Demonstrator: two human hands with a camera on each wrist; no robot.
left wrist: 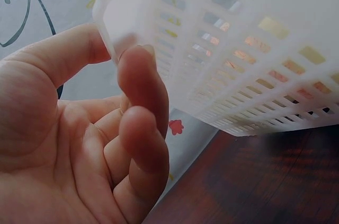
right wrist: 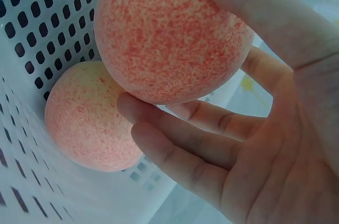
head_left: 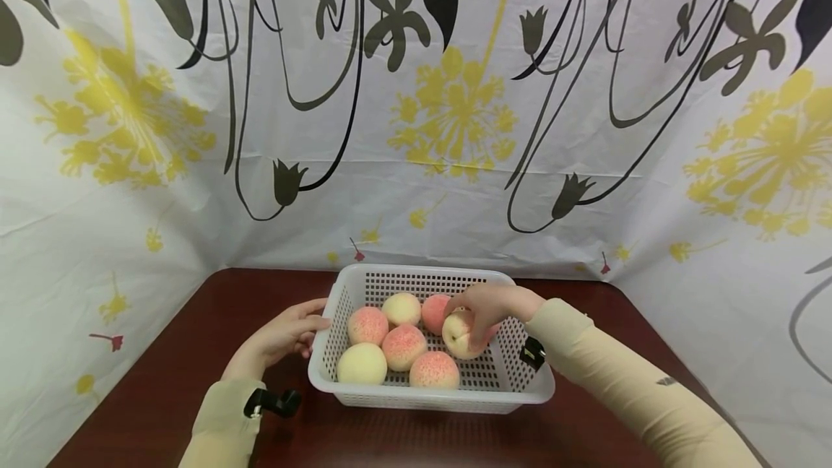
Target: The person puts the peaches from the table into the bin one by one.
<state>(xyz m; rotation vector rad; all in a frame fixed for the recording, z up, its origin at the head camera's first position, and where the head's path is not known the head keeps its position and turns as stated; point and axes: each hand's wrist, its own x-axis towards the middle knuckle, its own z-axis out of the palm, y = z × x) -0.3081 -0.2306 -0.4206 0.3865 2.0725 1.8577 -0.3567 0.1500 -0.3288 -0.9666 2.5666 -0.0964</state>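
A white perforated plastic basket (head_left: 429, 397) holds several peaches, some pink-red and some pale yellow. My right hand (head_left: 489, 307) is inside its right half, with thumb and fingers around a peach (head_left: 458, 334). The right wrist view shows that held peach (right wrist: 172, 38) with speckled red skin, and a second peach (right wrist: 90, 121) below it near the fingertips. At the basket's left side, my left hand (head_left: 286, 331) pinches the rim. The left wrist view has the thumb and curled fingers of the left hand (left wrist: 79, 144) at the edge of the basket (left wrist: 127, 1).
The basket stands on a dark red-brown table (head_left: 175, 374). Behind the table and along both sides hangs a white curtain (head_left: 416, 215) with flower prints. Nearer the basket's left end lie a yellow peach (head_left: 361, 364) and pink peaches, including one at the front (head_left: 434, 370).
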